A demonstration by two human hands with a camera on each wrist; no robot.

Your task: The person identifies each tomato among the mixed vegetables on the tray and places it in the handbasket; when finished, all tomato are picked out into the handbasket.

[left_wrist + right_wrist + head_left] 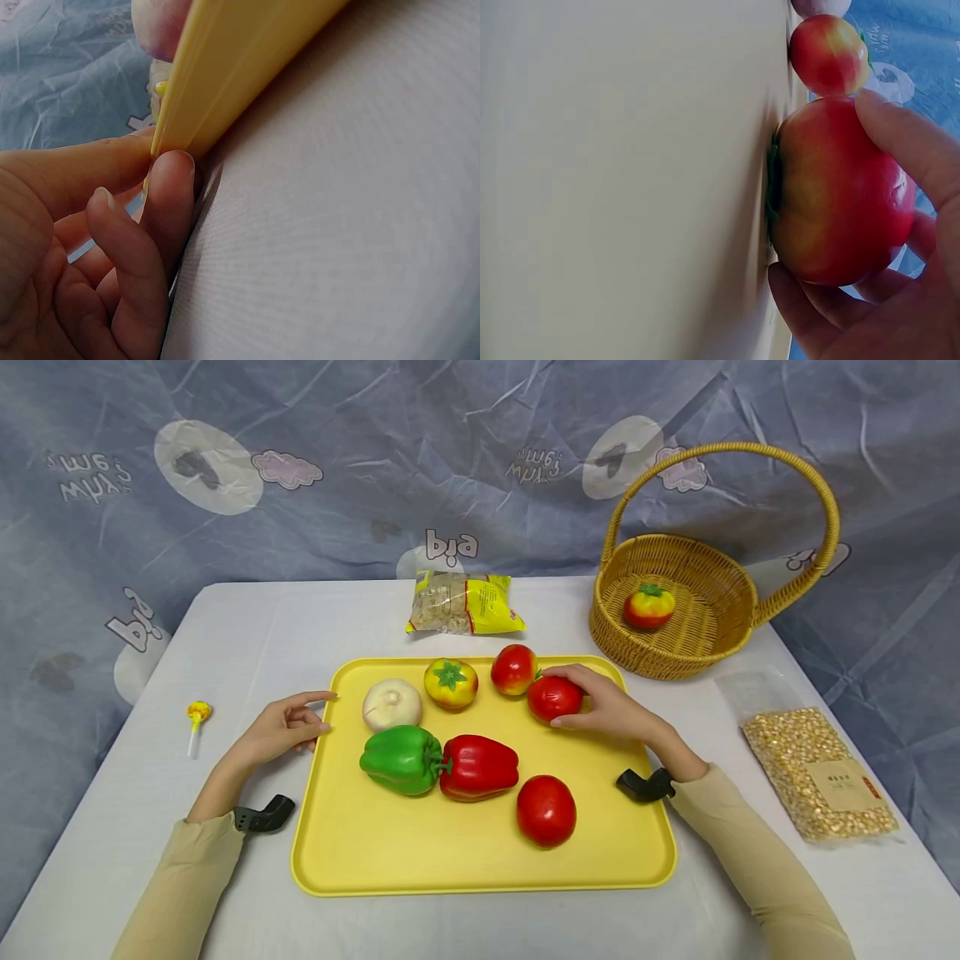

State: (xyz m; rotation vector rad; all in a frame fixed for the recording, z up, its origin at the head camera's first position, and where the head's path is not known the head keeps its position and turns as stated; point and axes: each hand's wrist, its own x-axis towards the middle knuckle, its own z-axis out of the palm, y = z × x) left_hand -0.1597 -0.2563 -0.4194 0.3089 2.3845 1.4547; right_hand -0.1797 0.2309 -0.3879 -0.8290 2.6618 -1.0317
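Observation:
In the head view my right hand (600, 703) grips a red tomato (555, 699) at the back right of the yellow tray (420, 852). The right wrist view shows this tomato (847, 195) on its side, green leaves facing the tray, with thumb and fingers around it. My left hand (281, 727) pinches the tray's left rim (217, 75). Beside the held tomato lies a smaller red-yellow one (513, 669). Also on the tray are a yellow-red tomato (451, 683), a whitish bulb (392, 704), a green bell pepper (401, 760), a red bell pepper (480, 767) and another red tomato (546, 811).
A wicker basket (637, 652) with a tall handle stands at the back right, a yellow-red tomato (649, 607) inside. Behind the tray lies a yellow snack bag (465, 602). A bag of corn kernels (817, 768) is at the right, a lollipop (198, 714) at the left.

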